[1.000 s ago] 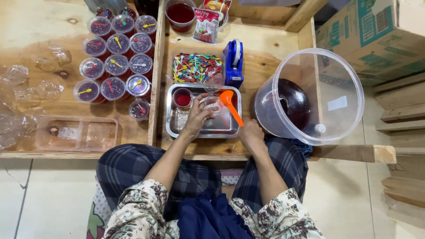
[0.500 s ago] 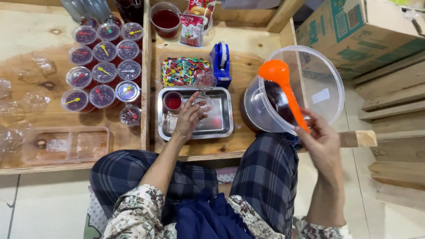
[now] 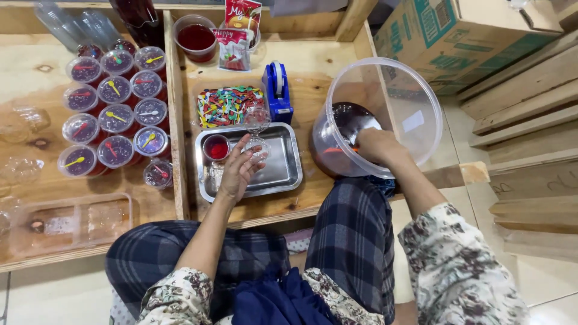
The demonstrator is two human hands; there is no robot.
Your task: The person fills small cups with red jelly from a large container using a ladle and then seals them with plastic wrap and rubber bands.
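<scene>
my right hand (image 3: 374, 146) is now down inside the big clear tub (image 3: 385, 114), fingers closed round the orange ladle (image 3: 338, 150), whose handle shows faintly through the wall. half a second ago the ladle was lifted above the rim; a second ago it lay in the steel tray (image 3: 283, 171) near the cup. so the change is: ladle out of the tray, up, then down into the dark red liquid (image 3: 343, 129) pooled at the tub's low side. the tub sits tilted toward me at the edge of the wooden tabletop (image 3: 313, 78).

my left hand (image 3: 239, 170) has not moved off: it rests over the tray with fingers curled on a small clear plastic cup (image 3: 257, 147), which looks empty. just left of it in the tray stands a cup of red liquid (image 3: 216, 147), already filled.

read: the dip is under way, and the held cup stays unfilled.

beyond the tray: a heap of coloured little spoons (image 3: 227, 105), a blue tape dispenser (image 3: 277, 90), a larger pot of red liquid (image 3: 195, 37). on the left board, rows of lidded filled cups (image 3: 114, 114), each with a spoon on top.
</scene>
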